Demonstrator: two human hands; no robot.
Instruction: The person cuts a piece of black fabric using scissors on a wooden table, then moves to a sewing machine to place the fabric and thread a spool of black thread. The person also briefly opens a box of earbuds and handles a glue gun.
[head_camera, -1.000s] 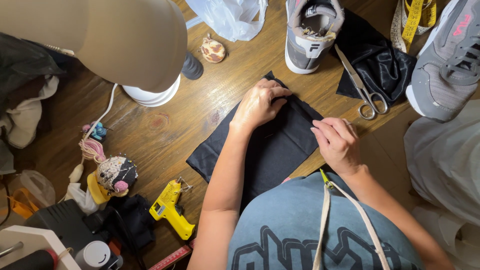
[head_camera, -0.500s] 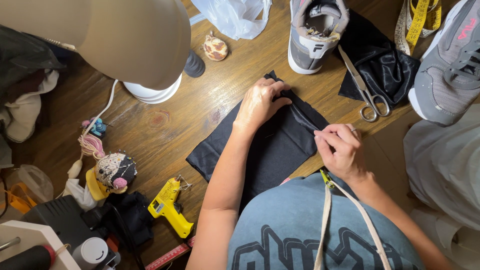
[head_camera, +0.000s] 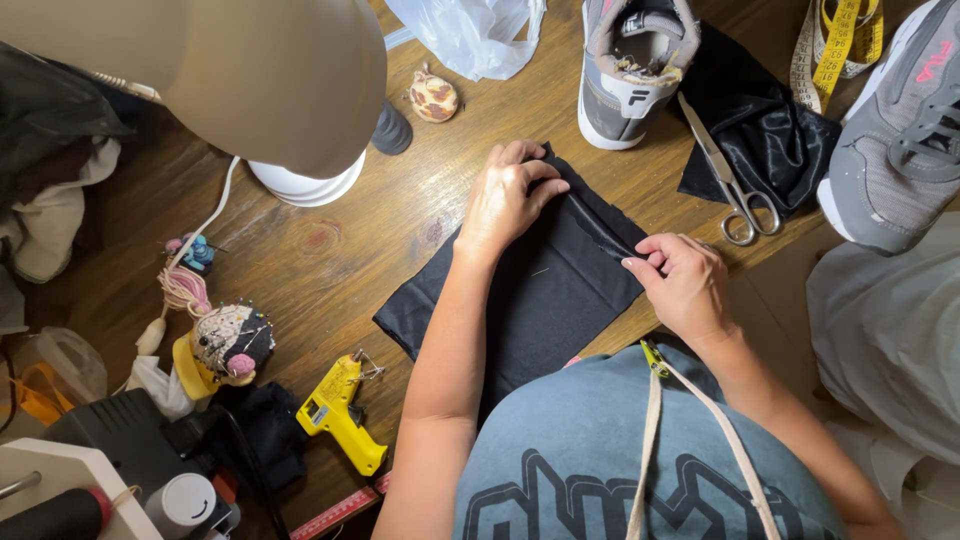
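The black cloth (head_camera: 530, 290) lies flat on the wooden table (head_camera: 330, 250), just in front of the person's body. The left hand (head_camera: 510, 195) presses its curled, closed fingers on the far corner, while the right hand (head_camera: 685, 280) pinches the folded edge between thumb and fingertips. To fold well, keep the left hand anchoring and the crease taut and even. In view: one pair of scissors (head_camera: 730, 180), one yellow glue gun (head_camera: 335, 410), two grey shoes (head_camera: 630, 70), one measuring tape (head_camera: 840, 45), and what seems to be a second dark cloth (head_camera: 765, 130).
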